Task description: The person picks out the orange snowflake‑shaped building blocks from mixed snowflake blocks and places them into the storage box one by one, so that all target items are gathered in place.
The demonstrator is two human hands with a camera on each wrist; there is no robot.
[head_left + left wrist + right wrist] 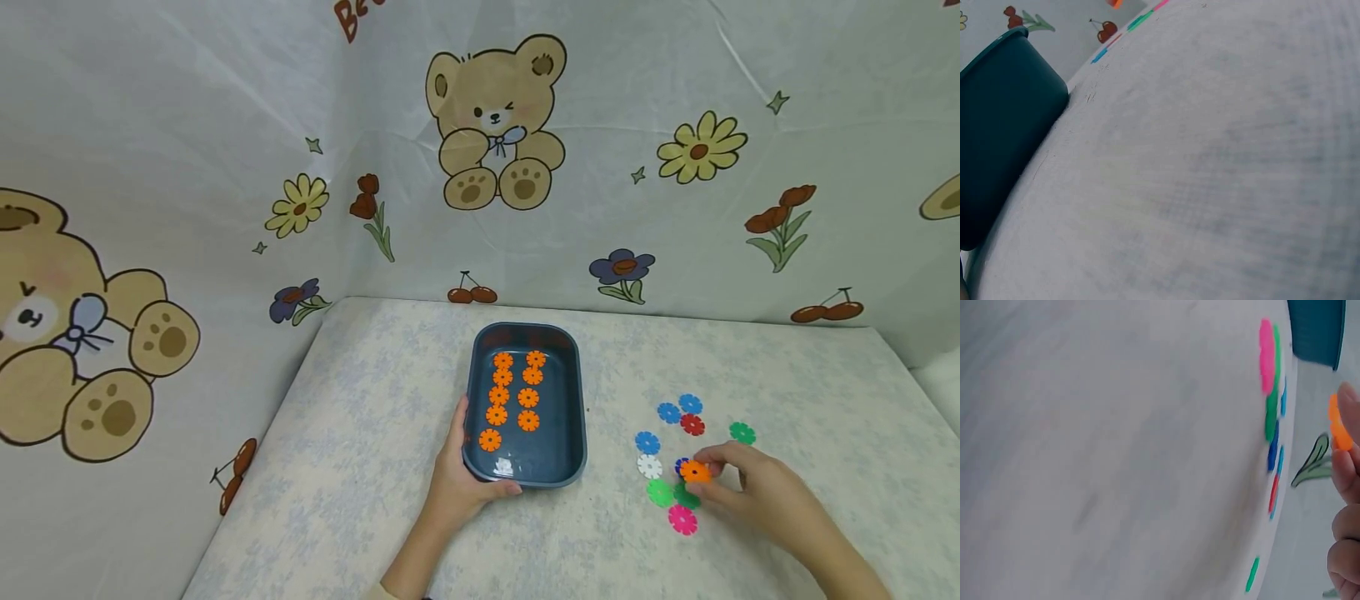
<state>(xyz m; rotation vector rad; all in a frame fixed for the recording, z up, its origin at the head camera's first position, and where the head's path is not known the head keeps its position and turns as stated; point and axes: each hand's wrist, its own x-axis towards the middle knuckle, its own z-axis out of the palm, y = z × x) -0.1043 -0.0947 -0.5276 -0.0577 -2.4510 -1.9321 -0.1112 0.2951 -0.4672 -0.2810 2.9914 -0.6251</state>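
Your right hand (757, 487) is nearest, close to the table's front edge toward its right corner, with fingertips pinching an orange disc (694, 472) just above a loose cluster of discs. Around it lie a pink disc (682, 520), two green discs (660, 493), a white disc (649, 466) and, farther back, blue discs (669, 412) and a red disc (692, 425). Your left hand (461, 479) curls round the near left corner of a dark blue tray (577, 400) at the table's (375, 467) middle, thumb over the rim. Inside the tray, nine orange discs (497, 414) lie flat in two rows. The pinch looks light, so the disc could slip and land among the others. Your fingers could also nudge the green disc beside them. If your left hand loosens, the tray could slide and shift the rows
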